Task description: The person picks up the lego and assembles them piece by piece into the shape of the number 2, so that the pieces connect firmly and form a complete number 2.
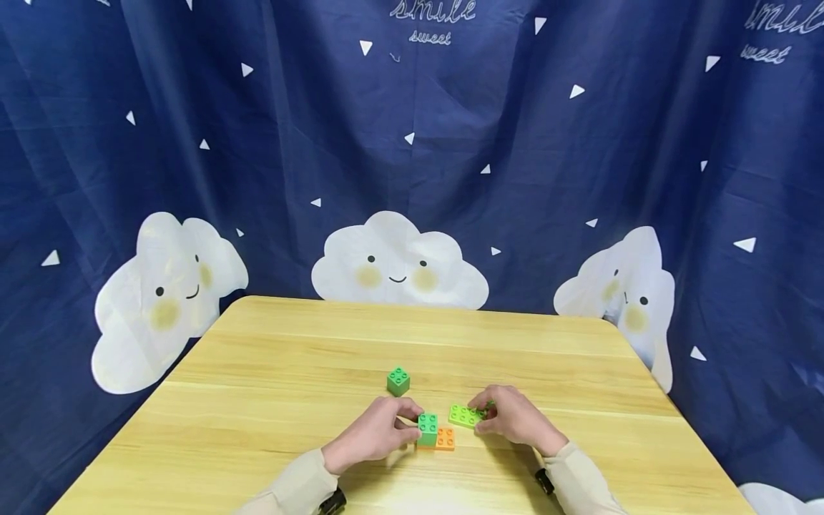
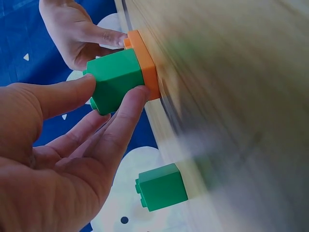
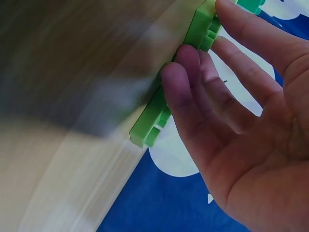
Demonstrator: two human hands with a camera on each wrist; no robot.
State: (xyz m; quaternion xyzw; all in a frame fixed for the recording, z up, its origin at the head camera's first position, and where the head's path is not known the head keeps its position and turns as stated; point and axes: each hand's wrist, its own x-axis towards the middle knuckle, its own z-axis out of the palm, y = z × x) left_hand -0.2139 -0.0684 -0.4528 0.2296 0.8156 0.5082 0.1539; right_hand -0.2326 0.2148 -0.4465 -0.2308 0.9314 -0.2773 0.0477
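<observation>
My left hand [image 1: 380, 431] pinches a green square toy building brick [image 1: 428, 428] between thumb and fingers. That brick sits on the left part of a flat orange brick [image 1: 445, 438], whose right studs stay bare. In the left wrist view, the left thumb presses the top of the green brick [image 2: 116, 79] and a fingertip reaches the orange brick [image 2: 144, 63]. To the right, my right hand [image 1: 511, 417] has thumb and index finger about the right end of a flat lime-green brick [image 1: 462, 415]. Another flat green brick [image 3: 148, 118] lies by its curled fingers, mostly hidden in the head view.
A second green square brick [image 1: 398, 382] stands on the wooden table [image 1: 290, 372], beyond the left hand. A dark blue curtain [image 1: 412, 172] with white clouds hangs behind the table's far edge. A black band [image 1: 332, 502] is on the left wrist.
</observation>
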